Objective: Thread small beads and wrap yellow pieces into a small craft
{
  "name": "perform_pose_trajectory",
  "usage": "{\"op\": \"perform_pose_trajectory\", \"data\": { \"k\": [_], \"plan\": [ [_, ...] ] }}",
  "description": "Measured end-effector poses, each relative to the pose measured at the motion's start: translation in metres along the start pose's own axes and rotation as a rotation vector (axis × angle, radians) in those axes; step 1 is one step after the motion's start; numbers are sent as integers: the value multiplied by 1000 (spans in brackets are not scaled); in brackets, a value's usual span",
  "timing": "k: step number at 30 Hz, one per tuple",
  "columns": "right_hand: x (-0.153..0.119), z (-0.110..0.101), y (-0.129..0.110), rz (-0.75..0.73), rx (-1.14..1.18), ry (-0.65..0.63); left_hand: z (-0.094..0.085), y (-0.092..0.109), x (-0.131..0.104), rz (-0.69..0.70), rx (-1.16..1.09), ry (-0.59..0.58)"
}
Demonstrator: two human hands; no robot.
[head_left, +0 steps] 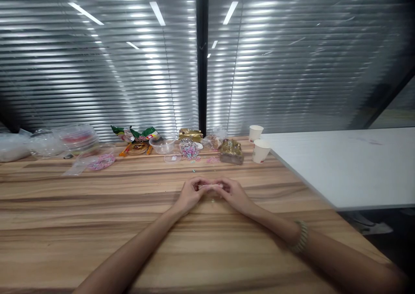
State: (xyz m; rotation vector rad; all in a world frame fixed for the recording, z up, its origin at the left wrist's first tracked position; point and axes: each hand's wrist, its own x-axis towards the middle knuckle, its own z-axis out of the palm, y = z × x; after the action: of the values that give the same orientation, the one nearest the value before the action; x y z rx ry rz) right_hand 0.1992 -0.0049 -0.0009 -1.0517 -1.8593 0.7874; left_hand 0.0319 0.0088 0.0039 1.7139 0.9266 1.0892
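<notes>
My left hand [189, 195] and my right hand [237, 195] meet over the middle of the wooden table [97, 225]. Between their fingertips they pinch a small, thin pinkish-white piece [211, 186], partly hidden by the fingers and too blurred to name. Both hands have curled fingers, with the thumbs toward me. A tiny pale bit [212, 200] shows just below the hands. Beyond them sits a heap of pink, blue and white small pieces [189, 149], with some loose ones scattered around it.
At the back stand a see-through bowl [162, 145], its lid [172, 157], a gold packet [190, 134], a brown-gold box [231, 152] and two paper cups [261, 151]. Green snack bags [142, 133] and stacked plastic tubs [78, 137] lie left. A white table [343, 168] adjoins on the right.
</notes>
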Motion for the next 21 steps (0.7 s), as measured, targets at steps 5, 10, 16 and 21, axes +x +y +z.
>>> {"op": "perform_pose_trajectory", "data": {
  "k": [5,10,16,21],
  "plan": [
    [0,0,0,8,-7,1,0,3,-1,-3,15,-6],
    [0,0,0,-4,-24,9,0,3,-2,-20,23,-1],
    [0,0,-1,1,-25,14,1,2,-1,-53,-3,19],
    [0,0,0,2,-38,27,2,0,-1,-53,12,-7]
  ]
}}
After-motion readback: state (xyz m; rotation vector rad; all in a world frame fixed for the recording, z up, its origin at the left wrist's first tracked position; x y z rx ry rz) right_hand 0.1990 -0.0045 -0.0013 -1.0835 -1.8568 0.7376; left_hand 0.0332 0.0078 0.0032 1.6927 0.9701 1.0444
